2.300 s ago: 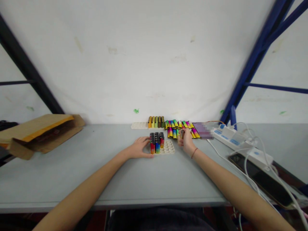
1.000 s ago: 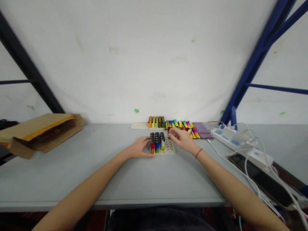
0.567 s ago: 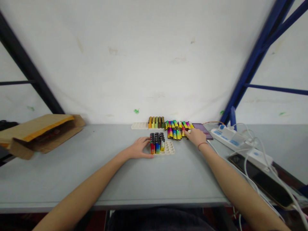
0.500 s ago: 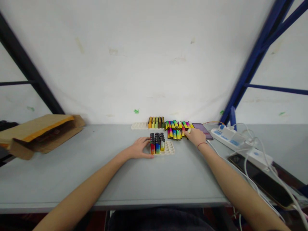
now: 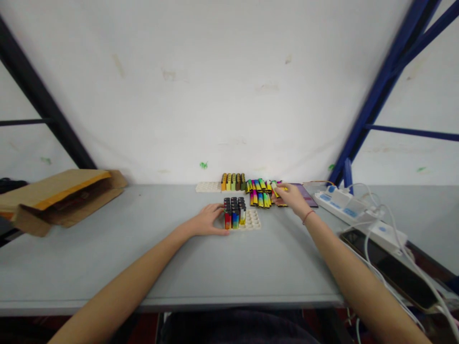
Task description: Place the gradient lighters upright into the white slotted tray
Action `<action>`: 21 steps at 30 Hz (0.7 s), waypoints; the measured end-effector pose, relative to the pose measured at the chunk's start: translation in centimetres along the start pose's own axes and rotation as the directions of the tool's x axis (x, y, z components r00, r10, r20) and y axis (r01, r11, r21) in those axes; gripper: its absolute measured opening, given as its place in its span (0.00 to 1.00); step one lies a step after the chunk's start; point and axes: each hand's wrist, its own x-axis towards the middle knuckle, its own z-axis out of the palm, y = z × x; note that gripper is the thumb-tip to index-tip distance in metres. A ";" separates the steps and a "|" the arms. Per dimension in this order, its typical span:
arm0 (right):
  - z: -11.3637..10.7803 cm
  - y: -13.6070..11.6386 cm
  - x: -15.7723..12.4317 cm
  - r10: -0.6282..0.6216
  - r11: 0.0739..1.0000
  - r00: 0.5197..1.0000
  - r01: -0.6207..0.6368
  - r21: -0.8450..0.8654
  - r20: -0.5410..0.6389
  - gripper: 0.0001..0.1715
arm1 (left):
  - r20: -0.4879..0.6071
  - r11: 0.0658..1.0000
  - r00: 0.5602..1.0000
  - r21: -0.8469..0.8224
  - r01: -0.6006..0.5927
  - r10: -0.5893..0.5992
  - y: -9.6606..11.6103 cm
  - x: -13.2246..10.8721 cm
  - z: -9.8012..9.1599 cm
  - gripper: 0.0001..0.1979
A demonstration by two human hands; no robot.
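Rainbow lighter [image 5: 275, 189] in R hand [image 5: 292, 198]

A packing workshop bench [image 5: 107, 258]; blue steel racking [image 5: 380, 91], trays of lighters [image 5: 263, 193], a power strip [image 5: 344, 203]

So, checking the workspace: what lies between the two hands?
In the head view, a white tray of upright lighters sits between left hand and right hand.

trays [image 5: 247, 220]: 2, one near, one at the wall
upright lighters in far tray [image 5: 233, 182]: 5
loose lighters [image 5: 260, 196]: many, too small to count
hands: 2
phones [image 5: 398, 270]: 2
power strips [image 5: 344, 203]: 2
cardboard box [image 5: 59, 198]: 1
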 end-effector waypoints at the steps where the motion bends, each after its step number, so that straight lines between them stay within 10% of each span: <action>1: 0.4 -0.3 -0.2 0.030 0.994 0.999 -0.034 0.101 0.041 0.10 | 0.001 1.000 1.000 -0.001 0.003 -0.003 0.0 0.0 0.0 0.41; 5: 1.8 -0.6 -0.9 0.031 0.977 0.996 -0.047 0.206 0.081 0.09 | 0.009 1.000 1.000 -0.008 0.020 -0.020 0.1 0.0 0.0 0.43; 13: 2.7 0.7 -1.1 -0.281 0.942 0.959 0.282 -0.184 0.033 0.20 | 0.018 1.000 1.000 0.001 0.019 -0.019 0.0 0.0 0.1 0.43; 21: 3.8 0.2 -1.7 -0.359 0.932 0.931 0.354 0.075 0.068 0.29 | 0.002 1.000 1.000 -0.019 0.006 -0.006 0.0 0.0 0.0 0.42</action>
